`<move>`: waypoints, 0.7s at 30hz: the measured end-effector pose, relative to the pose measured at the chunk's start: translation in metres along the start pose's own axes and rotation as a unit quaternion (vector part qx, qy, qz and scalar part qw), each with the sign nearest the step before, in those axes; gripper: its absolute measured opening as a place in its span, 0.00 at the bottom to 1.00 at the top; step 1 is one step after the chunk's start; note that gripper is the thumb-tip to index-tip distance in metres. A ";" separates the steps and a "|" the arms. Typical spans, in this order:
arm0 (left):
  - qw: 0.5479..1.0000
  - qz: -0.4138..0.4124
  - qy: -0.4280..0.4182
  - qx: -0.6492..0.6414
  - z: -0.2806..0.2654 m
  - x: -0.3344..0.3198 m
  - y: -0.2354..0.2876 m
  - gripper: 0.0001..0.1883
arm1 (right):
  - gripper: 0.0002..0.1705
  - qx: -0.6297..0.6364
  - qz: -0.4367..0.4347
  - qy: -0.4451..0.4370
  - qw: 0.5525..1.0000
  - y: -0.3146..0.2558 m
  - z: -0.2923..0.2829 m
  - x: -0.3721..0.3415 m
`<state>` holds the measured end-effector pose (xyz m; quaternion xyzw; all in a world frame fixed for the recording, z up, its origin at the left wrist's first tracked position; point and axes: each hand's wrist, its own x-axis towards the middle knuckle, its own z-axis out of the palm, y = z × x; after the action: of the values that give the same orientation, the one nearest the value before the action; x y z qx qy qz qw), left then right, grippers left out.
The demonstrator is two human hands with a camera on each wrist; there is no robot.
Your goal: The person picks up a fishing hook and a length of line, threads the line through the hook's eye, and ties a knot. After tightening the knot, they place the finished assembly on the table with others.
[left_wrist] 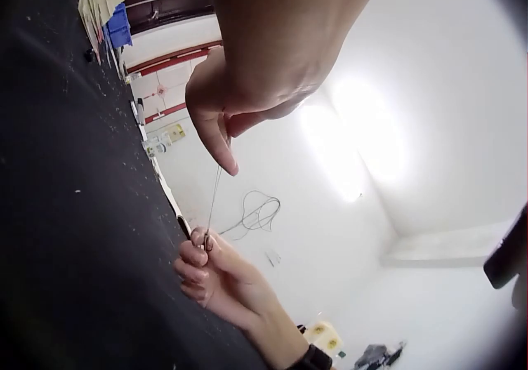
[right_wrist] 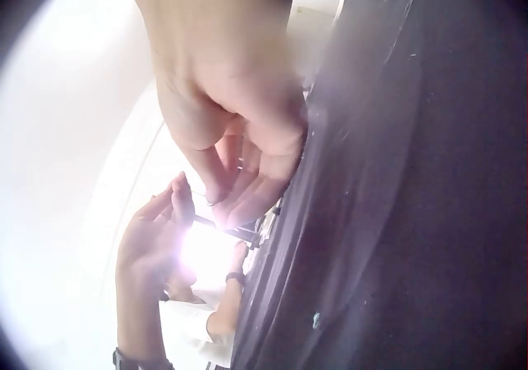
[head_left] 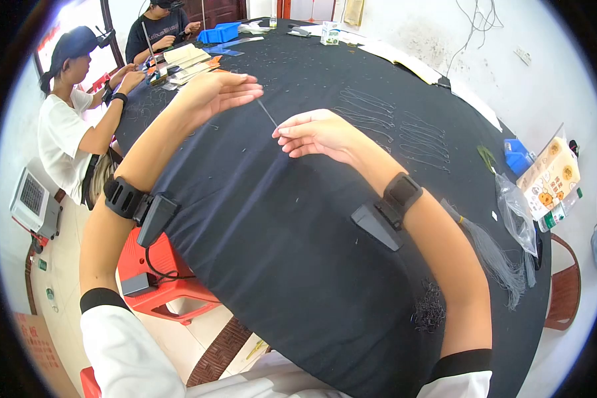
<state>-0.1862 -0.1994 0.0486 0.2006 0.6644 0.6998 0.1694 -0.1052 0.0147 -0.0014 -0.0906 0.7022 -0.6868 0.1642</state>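
Note:
A thin grey cord [head_left: 267,113] is stretched taut between the two hands, above the black tablecloth. At its upper end, my left hand [head_left: 222,93] pinches it between thumb and fingers, the fingers fairly straight. Lower and to the right, my right hand [head_left: 315,134] pinches the other end with thumb and curled fingers. In the left wrist view the cord [left_wrist: 214,198] shows as two close strands, with a small dark bit [left_wrist: 206,240] at the right fingertips. Beyond the right hand, several similar cords [head_left: 366,109] lie side by side on the cloth, with another row [head_left: 424,142] beside them.
A bundle of loose grey strings [head_left: 494,255] lies by the right forearm, near a pile of small dark pieces [head_left: 430,308]. A plastic bag [head_left: 516,212] and blue bin [head_left: 517,157] stand at the right edge. Two people work at the far left; a red stool [head_left: 159,272] is below.

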 end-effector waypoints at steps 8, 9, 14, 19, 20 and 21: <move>0.994 -0.103 0.016 0.019 -0.063 -0.018 -0.026 0.17 | 0.07 0.006 0.009 0.068 0.998 0.011 0.037 0.019; 0.992 -0.119 0.016 0.031 -0.070 -0.022 -0.028 0.17 | 0.05 0.009 0.007 0.067 0.998 0.012 0.044 0.021; 0.981 -0.139 0.029 0.136 -0.101 -0.040 -0.036 0.12 | 0.09 -0.035 0.037 0.020 0.998 0.010 0.068 0.027; 0.950 -0.066 0.080 0.296 -0.114 -0.031 -0.066 0.10 | 0.04 -0.101 0.071 0.081 0.989 0.017 0.084 0.046; 0.942 -0.057 0.081 0.321 -0.118 -0.027 -0.072 0.11 | 0.04 -0.115 0.078 0.093 0.986 0.015 0.086 0.046; 0.933 -0.048 0.081 0.346 -0.118 -0.025 -0.073 0.11 | 0.05 -0.128 0.085 0.104 0.983 0.014 0.086 0.046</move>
<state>-0.2267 -0.3094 -0.0302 0.1570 0.8857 0.4314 0.0688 -0.1158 -0.0815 -0.0203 0.0209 0.8030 -0.5802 0.1350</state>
